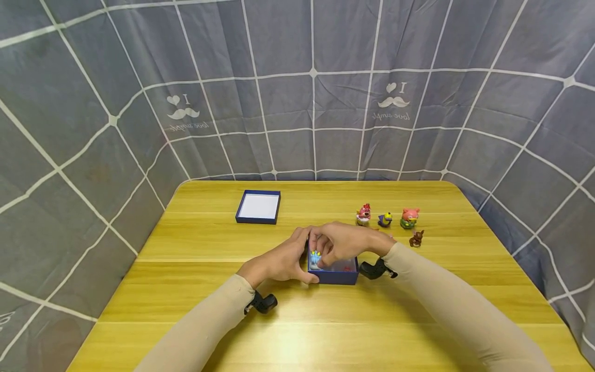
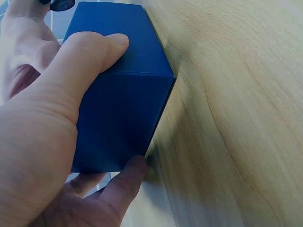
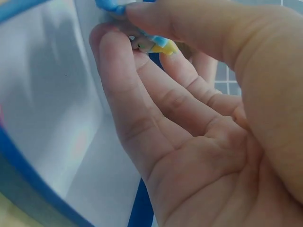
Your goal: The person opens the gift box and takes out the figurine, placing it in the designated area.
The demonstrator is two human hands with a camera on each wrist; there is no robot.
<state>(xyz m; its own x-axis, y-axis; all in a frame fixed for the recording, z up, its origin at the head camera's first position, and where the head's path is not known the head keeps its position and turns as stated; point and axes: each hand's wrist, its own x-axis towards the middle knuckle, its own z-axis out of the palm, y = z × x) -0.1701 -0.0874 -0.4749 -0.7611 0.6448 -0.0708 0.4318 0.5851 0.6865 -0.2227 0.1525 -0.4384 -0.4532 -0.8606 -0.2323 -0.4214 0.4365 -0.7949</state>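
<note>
An open-topped blue box (image 1: 332, 278) with a pale inside stands on the table in front of me. My left hand (image 1: 280, 259) grips its left end; in the left wrist view the thumb (image 2: 102, 49) lies along one blue side and fingers touch another. Reaching into the box, my right hand (image 1: 343, 241) pinches a small light-blue figurine (image 1: 315, 258) with yellow tips, at the box's left end. Thumb and fingers partly cover that figurine (image 3: 163, 44) in the right wrist view. A small red thing (image 1: 347, 268) shows in the box's right part, too small to identify.
A shallow blue lid (image 1: 259, 206) with a white inside lies at the back left. Toward the back right stand a pink-and-red figurine (image 1: 364, 214), a purple-and-yellow one (image 1: 385, 220), a pink-and-green one (image 1: 410, 218) and a brown one (image 1: 416, 238). Grey checked curtains (image 1: 288, 103) surround the table.
</note>
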